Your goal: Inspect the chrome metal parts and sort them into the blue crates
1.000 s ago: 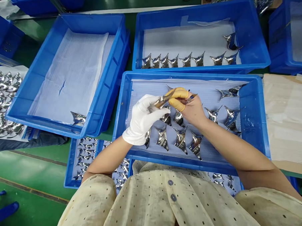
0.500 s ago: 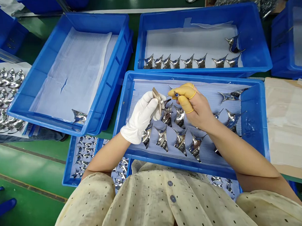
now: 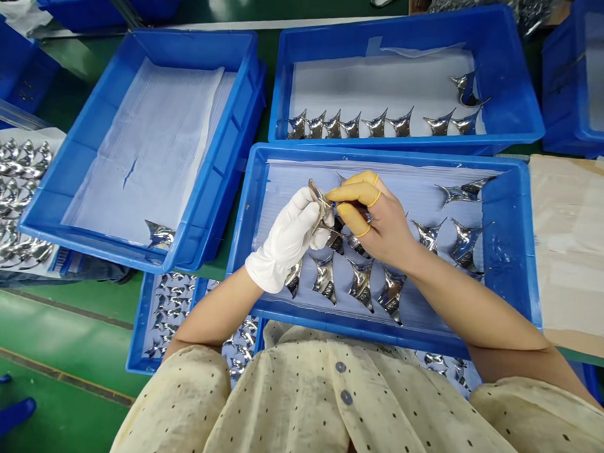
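Note:
My left hand (image 3: 290, 234), in a white glove, is closed on a shiny curved metal piece (image 3: 321, 204) with pointed ends, tilted up on edge. Yellow finger cots cover the thumb and fingers of my right hand (image 3: 370, 213). Its fingertips are pinched together right at the metal piece; a tiny bluish spot shows there, too small to name. Both hands are above a blue bin (image 3: 505, 262) lined with white sheets. Similar pointed metal pieces lie in it, such as one (image 3: 362, 286) below my right hand and another (image 3: 324, 279) nearer my left.
Behind stands another blue bin (image 3: 529, 123) with a row of metal pieces along its near side. A stacked blue bin (image 3: 98, 241) at left holds one piece (image 3: 160, 234) on white sheets. Cardboard (image 3: 571, 251) lies at right. Filled trays (image 3: 171, 311) sit lower, near my body.
My right hand has moved left and slightly down, bringing its fingertips against the metal piece. My left hand has shifted slightly, still holding that piece.

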`<state>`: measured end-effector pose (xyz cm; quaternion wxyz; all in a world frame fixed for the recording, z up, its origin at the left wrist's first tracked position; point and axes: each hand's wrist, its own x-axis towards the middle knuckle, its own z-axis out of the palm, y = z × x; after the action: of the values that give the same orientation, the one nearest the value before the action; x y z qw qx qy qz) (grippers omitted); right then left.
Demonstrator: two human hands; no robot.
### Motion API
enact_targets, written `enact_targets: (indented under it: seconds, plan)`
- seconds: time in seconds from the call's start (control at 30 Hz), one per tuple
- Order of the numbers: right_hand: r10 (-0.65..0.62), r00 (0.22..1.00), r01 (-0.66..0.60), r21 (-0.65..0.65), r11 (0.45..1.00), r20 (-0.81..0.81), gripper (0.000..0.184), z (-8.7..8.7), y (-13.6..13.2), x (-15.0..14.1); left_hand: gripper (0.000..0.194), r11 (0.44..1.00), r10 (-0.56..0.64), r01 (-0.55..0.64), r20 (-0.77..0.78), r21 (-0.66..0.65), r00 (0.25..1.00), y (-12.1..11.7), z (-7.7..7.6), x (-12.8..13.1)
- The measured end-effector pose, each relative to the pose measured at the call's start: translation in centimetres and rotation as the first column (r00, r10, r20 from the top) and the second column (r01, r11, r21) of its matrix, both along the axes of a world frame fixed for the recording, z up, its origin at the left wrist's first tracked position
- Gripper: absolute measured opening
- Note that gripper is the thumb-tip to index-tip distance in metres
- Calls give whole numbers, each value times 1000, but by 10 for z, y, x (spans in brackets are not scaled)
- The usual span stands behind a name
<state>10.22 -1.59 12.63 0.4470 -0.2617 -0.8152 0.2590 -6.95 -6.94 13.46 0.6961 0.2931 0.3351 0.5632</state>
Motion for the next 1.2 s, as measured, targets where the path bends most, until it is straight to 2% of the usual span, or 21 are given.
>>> enact_targets:
  seconds: [0.5, 0.7, 0.87, 1.2]
  plan:
    - [55, 991, -52, 32, 998, -118, 11, -7, 3, -3, 15, 992, 22, -22, -2, -126, 1000, -2, -1, 1]
    - [164, 978, -162, 27, 986, -126, 10, -4, 3, -2, 15, 995, 85, -84, 16, -52, 996, 4, -6, -2]
    - [56, 980, -67, -55, 996, -189, 12, -3, 10, 1, 17, 996, 69, -70, -22, -53, 997, 3, -4, -2]
    - [76, 988, -82, -41, 996, -135, 17, -7, 7, -8, 12, 988, 108, -110, -18, -105, 994, 4, -8, -2]
